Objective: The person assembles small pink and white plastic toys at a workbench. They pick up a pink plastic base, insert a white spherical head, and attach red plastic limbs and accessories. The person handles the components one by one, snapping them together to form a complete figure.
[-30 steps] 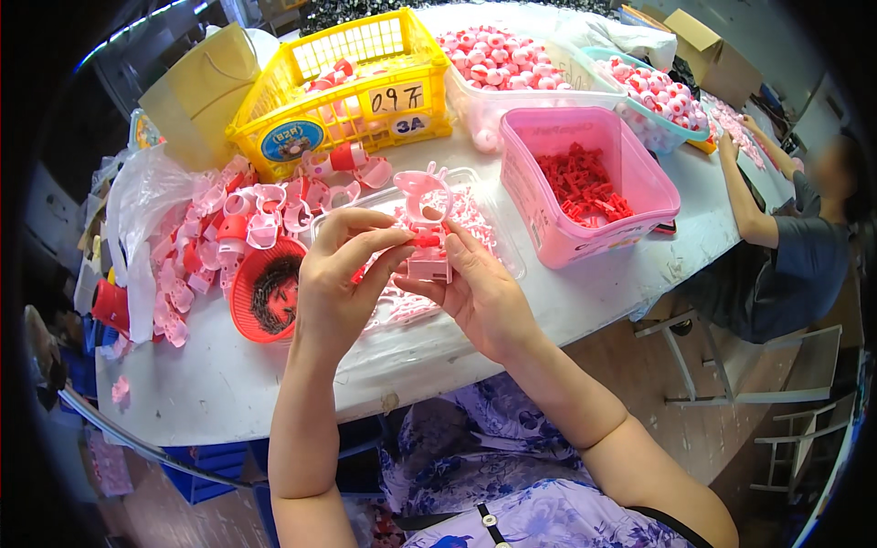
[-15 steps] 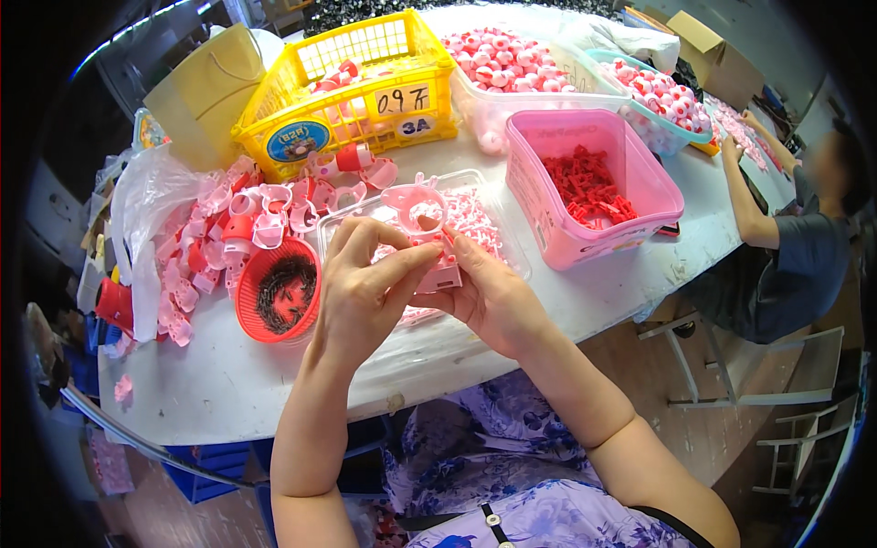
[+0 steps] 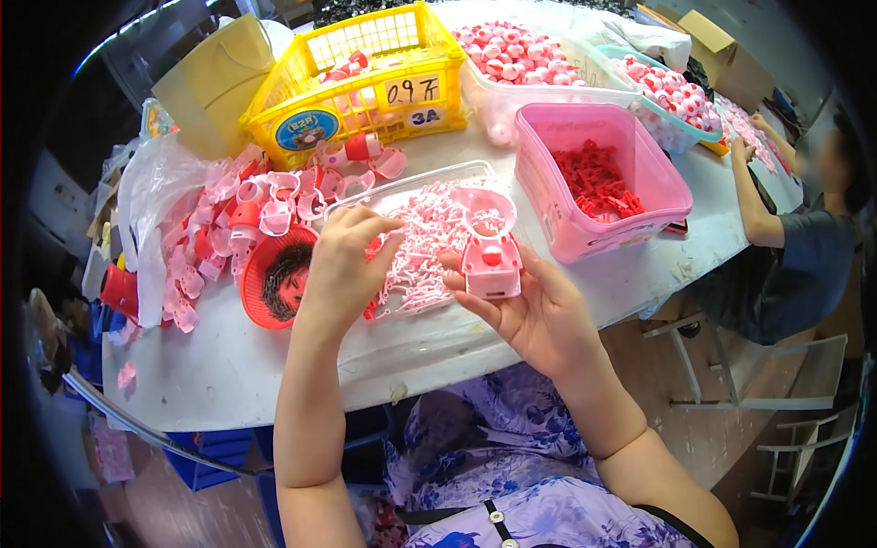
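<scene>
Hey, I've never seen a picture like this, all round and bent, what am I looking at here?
A camera worn on a person's head looks down at their own bare hands; its wide lens bends the edges. The right hand holds a pink plastic toy part. The left hand reaches into a clear tray of small pink pieces. On the white table also sit a yellow basket, a pink tub of red pieces and a small red bowl. Another person works at the far right.
</scene>
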{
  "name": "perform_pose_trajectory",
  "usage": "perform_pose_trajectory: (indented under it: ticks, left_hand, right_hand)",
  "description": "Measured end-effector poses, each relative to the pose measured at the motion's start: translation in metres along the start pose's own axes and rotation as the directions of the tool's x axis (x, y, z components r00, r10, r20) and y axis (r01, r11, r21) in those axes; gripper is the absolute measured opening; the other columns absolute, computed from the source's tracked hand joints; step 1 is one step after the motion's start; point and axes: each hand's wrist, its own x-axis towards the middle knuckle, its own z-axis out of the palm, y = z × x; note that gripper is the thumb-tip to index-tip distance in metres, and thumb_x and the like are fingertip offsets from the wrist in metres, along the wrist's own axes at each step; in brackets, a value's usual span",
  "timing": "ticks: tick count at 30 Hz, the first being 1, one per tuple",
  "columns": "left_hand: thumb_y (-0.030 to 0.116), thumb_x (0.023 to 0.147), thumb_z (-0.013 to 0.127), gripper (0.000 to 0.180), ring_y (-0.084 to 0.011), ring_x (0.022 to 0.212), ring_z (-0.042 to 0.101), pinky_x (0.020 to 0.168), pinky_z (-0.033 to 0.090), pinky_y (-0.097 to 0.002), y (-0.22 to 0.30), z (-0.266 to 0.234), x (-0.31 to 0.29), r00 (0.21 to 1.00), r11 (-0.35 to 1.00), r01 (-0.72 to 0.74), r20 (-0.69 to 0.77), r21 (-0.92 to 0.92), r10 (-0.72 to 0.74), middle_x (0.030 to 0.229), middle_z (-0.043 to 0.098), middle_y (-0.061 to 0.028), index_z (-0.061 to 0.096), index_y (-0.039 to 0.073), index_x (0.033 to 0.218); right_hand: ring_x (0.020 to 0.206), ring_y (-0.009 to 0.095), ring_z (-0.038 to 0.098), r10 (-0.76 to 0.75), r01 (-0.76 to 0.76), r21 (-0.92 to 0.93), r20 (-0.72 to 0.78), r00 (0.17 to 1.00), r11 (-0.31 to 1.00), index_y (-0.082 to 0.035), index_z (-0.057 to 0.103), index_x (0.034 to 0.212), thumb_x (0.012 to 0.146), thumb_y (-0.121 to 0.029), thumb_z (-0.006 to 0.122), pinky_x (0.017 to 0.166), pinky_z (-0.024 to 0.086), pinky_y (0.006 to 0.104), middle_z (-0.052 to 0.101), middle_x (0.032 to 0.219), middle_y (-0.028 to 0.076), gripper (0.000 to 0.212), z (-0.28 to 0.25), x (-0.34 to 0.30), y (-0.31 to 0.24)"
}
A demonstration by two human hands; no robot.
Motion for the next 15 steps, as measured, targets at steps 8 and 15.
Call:
perform_pose_trajectory:
  ticks: [8, 15]
  left_hand:
    - [0.010, 0.077, 0.069, 0.010, -0.0268, 0.084, 0.060, 0.078, 0.046, -0.0375, 0.001, 0.009, -0.003, 0.968, 0.998, 0.054, 0.248, -0.022, -0.047, 0.084, 0.064, -0.0099, 0.069, 0.004, 0.085]
    - [0.007, 0.079, 0.068, 0.011, -0.0200, 0.074, 0.060, 0.068, 0.047, -0.0305, 0.006, 0.003, -0.003, 0.940, 0.985, 0.140, 0.327, -0.098, -0.101, 0.079, 0.062, -0.0094, 0.068, 0.002, 0.088]
  right_hand:
    - [0.118, 0.035, 0.052, 0.086, -0.085, -0.005, 0.034, 0.996, 0.996, 0.006, 0.038, 0.131, 0.102, -0.028, 0.031, 0.102, 0.044, 0.0422, 0.049, 0.129, 0.023, 0.045, -0.008, -0.031, 0.007]
    - [0.116, 0.033, 0.054, 0.123, -0.121, -0.036, 0.064, 0.990, 0.992, 0.002, 0.034, 0.136, 0.102, -0.030, 0.029, 0.098, 0.047, 0.0393, 0.045, 0.134, 0.024, 0.047, -0.019, -0.031, 0.013]
